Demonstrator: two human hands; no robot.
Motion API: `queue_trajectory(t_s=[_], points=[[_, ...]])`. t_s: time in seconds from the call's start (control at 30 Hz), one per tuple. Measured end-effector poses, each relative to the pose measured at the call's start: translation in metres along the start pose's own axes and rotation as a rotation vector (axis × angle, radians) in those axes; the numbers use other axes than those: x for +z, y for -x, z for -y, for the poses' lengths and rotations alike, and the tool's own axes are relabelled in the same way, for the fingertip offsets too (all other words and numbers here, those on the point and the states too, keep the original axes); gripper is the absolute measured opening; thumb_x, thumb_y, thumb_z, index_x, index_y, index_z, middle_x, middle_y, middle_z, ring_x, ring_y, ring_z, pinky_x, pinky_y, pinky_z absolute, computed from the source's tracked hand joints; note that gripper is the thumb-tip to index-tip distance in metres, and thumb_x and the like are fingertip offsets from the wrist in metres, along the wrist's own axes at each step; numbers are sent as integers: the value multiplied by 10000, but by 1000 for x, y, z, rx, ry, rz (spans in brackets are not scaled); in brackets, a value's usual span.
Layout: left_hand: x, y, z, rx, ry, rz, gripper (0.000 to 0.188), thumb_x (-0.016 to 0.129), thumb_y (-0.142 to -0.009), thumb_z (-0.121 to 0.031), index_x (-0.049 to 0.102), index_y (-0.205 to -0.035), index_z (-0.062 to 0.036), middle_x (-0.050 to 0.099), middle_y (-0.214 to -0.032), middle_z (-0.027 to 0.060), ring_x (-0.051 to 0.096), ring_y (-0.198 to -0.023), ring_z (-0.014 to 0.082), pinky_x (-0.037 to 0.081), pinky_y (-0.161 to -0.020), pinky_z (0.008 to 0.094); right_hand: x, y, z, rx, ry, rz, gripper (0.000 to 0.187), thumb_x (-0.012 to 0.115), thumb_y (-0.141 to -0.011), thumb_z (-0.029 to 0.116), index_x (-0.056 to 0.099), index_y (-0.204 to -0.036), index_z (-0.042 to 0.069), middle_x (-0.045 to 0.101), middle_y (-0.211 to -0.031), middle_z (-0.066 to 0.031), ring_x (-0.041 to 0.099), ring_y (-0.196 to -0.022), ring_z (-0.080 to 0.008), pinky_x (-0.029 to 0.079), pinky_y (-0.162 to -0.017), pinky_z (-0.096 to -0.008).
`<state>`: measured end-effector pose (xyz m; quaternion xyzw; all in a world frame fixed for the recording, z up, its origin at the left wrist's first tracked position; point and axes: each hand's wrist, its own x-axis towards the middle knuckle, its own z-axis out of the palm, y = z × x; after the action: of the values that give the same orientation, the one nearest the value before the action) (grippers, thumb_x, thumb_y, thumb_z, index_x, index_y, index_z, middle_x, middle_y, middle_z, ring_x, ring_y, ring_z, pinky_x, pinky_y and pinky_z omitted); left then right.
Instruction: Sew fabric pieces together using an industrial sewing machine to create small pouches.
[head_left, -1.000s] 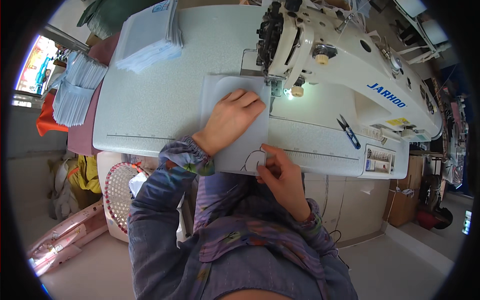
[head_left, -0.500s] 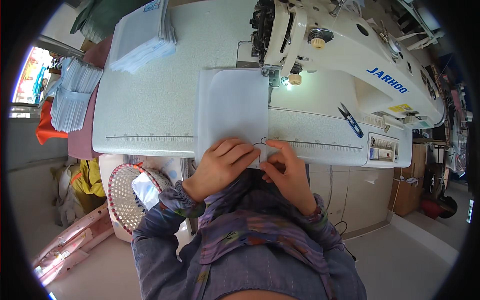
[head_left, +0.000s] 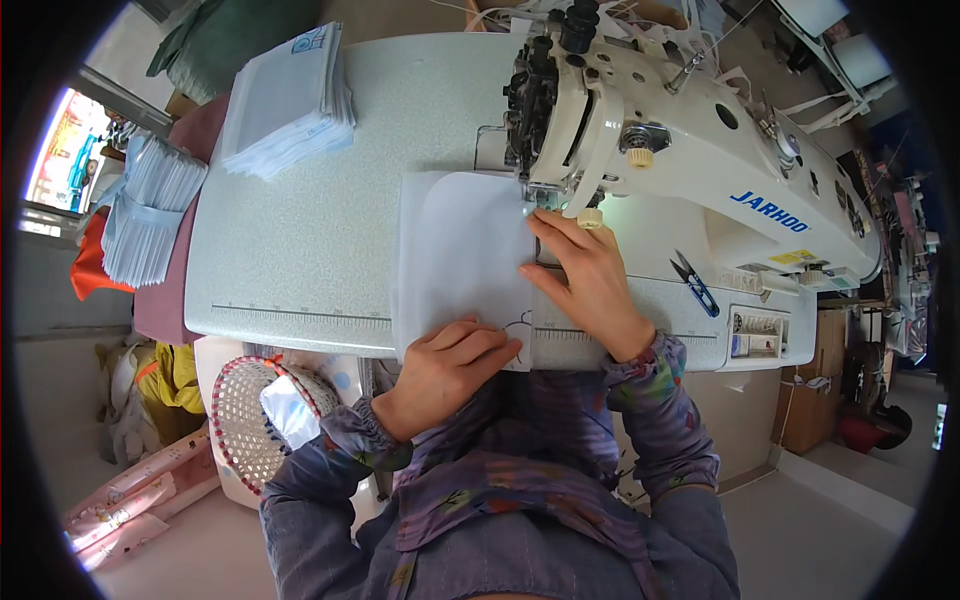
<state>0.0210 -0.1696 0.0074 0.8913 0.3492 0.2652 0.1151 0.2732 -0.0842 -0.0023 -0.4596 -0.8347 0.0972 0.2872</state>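
Observation:
A white fabric piece with a rounded top corner lies in layers on the sewing machine table, its upper right edge at the presser foot. My left hand rests on its near end, fingers close together and laid on the cloth, next to a dark curved line. At the right edge, my right hand has its forefinger up by the presser foot and its thumb apart, lower on the cloth. The sewing machine stands above and to the right; its head hides the needle.
Blue-handled thread snips lie right of my right hand, near a small parts tray. A stack of white pieces sits at the back left, with a tied bundle farther left. A woven basket stands below the table's left edge.
My right hand has moved from the cloth's near edge up to the presser foot. My left hand stays at the near end. The view has tilted, shifting the table lower.

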Motion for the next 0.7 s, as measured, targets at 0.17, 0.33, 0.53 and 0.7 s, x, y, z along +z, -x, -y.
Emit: queue_trajectory(t_s=[0.17,0.33,0.53,0.7], points=[[3,-13,17,-24,-30,-22,450,742,-782,-95,834,-1219,-141,753,-1164,9,726,-1063,235,636,-982,381,-1,-2,1,27,-17,17,538,839,-940,275,717,-1407,38,704,-1469,-125,673,-1235,-339,491,-1063,-443],[0,-34,37,-12,-37,-27,434,728,-782,-76,834,-1197,-145,754,-1156,-5,718,-1021,229,628,-887,366,-2,-2,1,45,-24,40,524,835,-948,260,714,-1403,31,714,-1453,-128,674,-1285,-332,484,-1086,-440],[2,-58,65,11,-11,-21,421,731,-771,-42,832,-1168,-140,754,-1129,-22,708,-984,224,613,-832,370,-1,-3,-1,38,-25,18,506,832,-944,232,716,-1392,28,731,-1418,-127,681,-1304,-328,475,-1107,-453],[7,-76,89,32,25,-40,441,744,-759,-4,833,-1170,-136,765,-1102,0,717,-979,255,619,-839,374,-5,-6,2,46,-30,31,486,828,-938,195,720,-1383,33,735,-1405,-124,682,-1301,-323,474,-1113,-463]])
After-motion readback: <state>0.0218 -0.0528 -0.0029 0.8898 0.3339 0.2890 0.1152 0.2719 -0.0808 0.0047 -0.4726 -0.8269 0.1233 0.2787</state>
